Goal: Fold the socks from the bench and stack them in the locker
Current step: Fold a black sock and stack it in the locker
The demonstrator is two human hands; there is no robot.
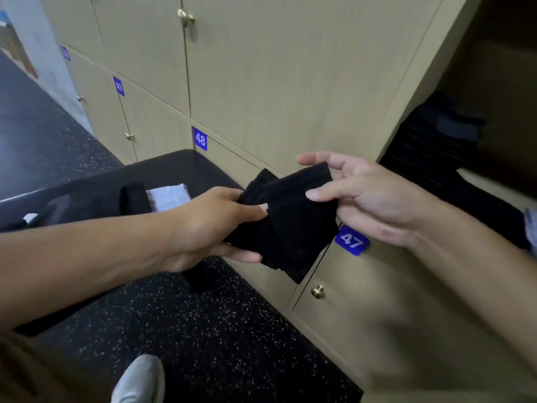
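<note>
Sock: a black folded sock (290,216) is being held in the air between both hands, in front of the locker doors and just left of the open locker (476,91).
Left hand: the left hand (215,225) is gripping the sock's near-left end, fingers curled under it and thumb over the top.
Right hand: the right hand (369,196) is pinching the far-right edge, thumb on top and fingers behind the cloth.
Locker stack: dark folded socks (430,141) are lying inside the open locker, well to the right of the held sock.
Desk: more socks, one black (133,199) and one pale (168,196), are waiting on the dark desk (174,167) to the left.
Step in hand: likely squaring the fold before stacking.
Doing it well: keeping both edges pinched flat so the layers are not slipping, then laying it level on the stack.
</note>
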